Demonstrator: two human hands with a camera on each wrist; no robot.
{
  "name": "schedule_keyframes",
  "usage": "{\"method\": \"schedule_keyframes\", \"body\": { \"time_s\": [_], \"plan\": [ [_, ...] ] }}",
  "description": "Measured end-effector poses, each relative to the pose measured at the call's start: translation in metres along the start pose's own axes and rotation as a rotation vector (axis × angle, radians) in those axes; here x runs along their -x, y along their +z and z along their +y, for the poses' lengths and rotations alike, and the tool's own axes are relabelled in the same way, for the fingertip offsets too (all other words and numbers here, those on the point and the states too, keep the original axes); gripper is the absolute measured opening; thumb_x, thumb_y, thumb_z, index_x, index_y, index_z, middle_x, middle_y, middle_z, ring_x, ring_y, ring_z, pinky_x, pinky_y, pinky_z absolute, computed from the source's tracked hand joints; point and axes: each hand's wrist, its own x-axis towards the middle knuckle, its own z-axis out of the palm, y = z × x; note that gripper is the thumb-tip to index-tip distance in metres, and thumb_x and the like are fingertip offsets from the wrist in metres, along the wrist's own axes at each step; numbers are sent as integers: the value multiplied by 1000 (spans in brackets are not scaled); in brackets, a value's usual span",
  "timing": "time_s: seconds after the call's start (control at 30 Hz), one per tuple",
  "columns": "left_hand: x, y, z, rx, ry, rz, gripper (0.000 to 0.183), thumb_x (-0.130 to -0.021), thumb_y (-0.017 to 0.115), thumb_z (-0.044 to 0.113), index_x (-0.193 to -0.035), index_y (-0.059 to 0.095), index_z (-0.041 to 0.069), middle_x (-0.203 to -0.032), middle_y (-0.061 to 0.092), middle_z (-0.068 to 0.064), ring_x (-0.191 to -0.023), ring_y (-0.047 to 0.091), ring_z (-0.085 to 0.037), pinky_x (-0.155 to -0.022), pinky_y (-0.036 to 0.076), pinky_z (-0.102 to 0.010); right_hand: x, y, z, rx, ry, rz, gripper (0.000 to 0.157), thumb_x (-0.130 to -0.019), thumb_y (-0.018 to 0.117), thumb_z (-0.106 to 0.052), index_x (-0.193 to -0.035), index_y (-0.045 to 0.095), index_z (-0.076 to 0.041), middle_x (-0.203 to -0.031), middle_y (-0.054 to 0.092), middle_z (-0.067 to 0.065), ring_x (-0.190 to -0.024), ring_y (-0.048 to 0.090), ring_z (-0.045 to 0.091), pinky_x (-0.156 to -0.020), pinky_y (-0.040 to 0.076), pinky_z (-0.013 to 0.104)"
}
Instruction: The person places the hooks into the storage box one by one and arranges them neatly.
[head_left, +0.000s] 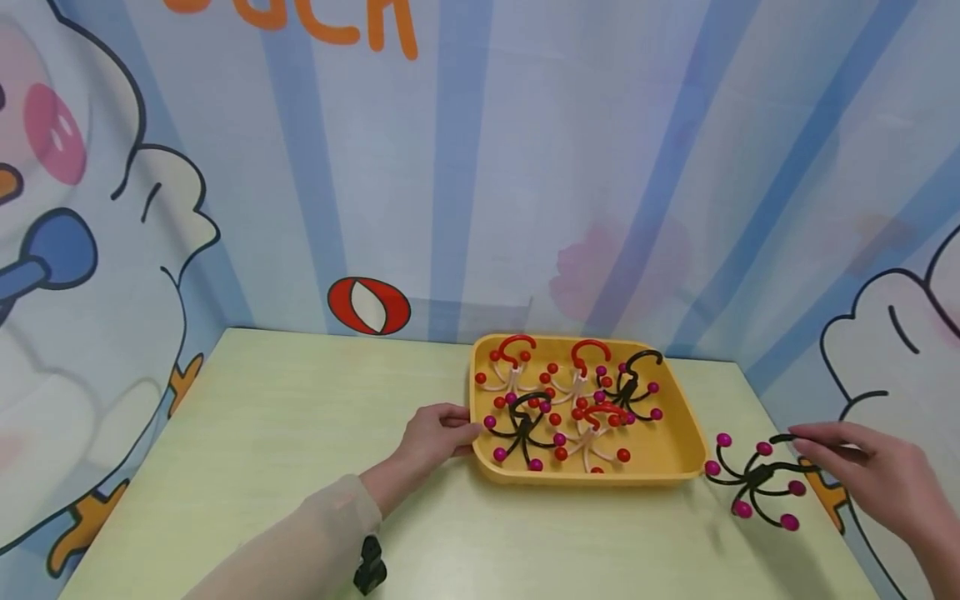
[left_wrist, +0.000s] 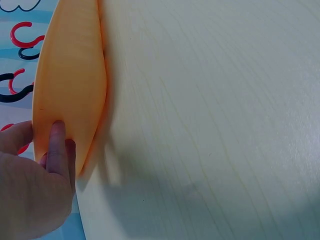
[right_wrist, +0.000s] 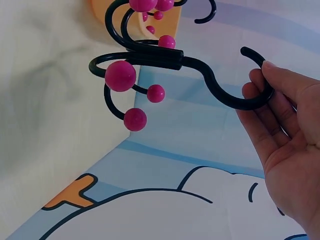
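My right hand (head_left: 877,467) pinches the hooked handle of a black head massager (head_left: 761,477), whose curved legs end in magenta balls. It hangs in the air just right of a yellow tray (head_left: 678,442), and in the right wrist view the thumb and fingertips hold the hook's bend. My left hand (head_left: 431,437) grips the tray's left rim; the left wrist view has its fingers against the outer wall (left_wrist: 75,65). Inside the tray lie two black head massagers, one at front left (head_left: 525,427), and three with red hooks, pale legs and red balls, one at front centre (head_left: 588,437).
The tray stands on a pale wood-grain table (head_left: 337,400), near its back edge. A striped blue cartoon backdrop (head_left: 510,167) rises behind and along both sides. A small black object (head_left: 370,567) appears beside my left sleeve (head_left: 315,533).
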Motion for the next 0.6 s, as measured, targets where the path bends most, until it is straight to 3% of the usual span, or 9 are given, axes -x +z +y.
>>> {"method": "schedule_keyframes", "body": {
  "time_s": [0.2,0.3,0.6],
  "plan": [
    [-2,0,0,3,5,-2,39,-100,78,16,-132,67,-5,-112,73,-15,-95,76,-21,-82,66,-35,-8,-4,-10,-3,-24,10,20,-102,74,-7,-117,77,4,-109,75,27,-77,61,-11,-61,51,9],
    [-1,0,0,-1,4,-1,40,-100,78,16,-132,67,-5,-112,73,-14,-95,76,-21,-83,66,-35,-13,-5,-15,-15,-47,3,21,-102,74,-10,-118,77,2,-110,76,26,-78,54,-21,-63,51,8],
    [1,0,1,5,-4,4,39,-100,78,16,-132,67,-5,-114,73,-15,-98,76,-24,-83,66,-35,-31,-2,-39,-71,-73,-34,26,-103,75,-22,-121,79,-4,-114,77,22,-83,56,-22,-66,55,13]
  ]
}}
